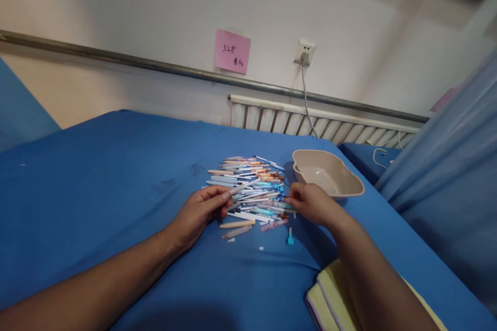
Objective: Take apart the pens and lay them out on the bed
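Observation:
Pen parts lie in a loose pile [264,197] on the blue sheet, with pale barrels, thin white refills and several blue and brown pieces among them. At the left of the pile, my left hand [202,211] pinches a slim whitish pen [241,187] between thumb and fingers, its tip slanting up to the right. My right hand [312,201] is at the pile's right edge with fingertips pressed together. What those fingers hold, if anything, is hidden. A small teal piece with a stem [290,239] lies nearer to me, apart from the pile.
A beige basin [330,168] stands just beyond my right hand. Folded yellow cloth [330,295] lies under my right forearm. Behind the blue-covered surface are a radiator [267,119], a metal rail and a plugged-in socket [305,53]. Blue curtain [446,191] hangs at right.

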